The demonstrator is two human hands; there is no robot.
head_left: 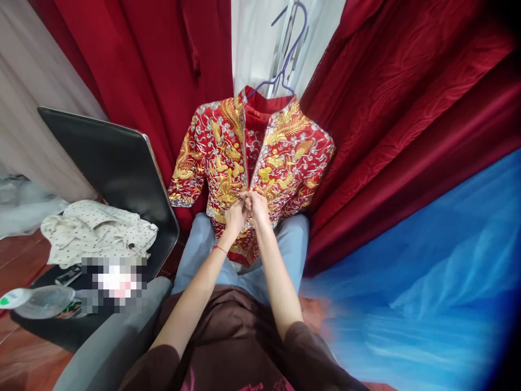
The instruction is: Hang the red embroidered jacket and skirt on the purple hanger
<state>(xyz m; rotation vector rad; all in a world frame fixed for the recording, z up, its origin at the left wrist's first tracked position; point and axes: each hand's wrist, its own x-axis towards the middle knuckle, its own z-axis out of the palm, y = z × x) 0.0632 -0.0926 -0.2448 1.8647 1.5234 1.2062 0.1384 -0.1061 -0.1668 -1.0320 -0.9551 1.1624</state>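
Note:
A red embroidered jacket (277, 163) with gold and silver patterning hangs upright in front of me on a purple hanger (284, 70). Its collar and upper front stand apart in a narrow V, and the two front edges meet at my hands. My left hand (236, 216) is closed, its fingers pinching at the bottom of that opening. Right beside it, my right hand (258, 206) is also closed on the front edge, knuckles up. The fingertips of both hands nearly touch, and the small part between them is hidden. The jacket's lower hem reaches down between my knees.
To my left stands a black chair (109, 157) bearing a spotted white garment (97, 231), a plastic bottle (44, 301) and a dark phone-like device (68, 275). Red curtains (391, 119) hang behind the jacket. Blue fabric (439, 293) spreads at the right.

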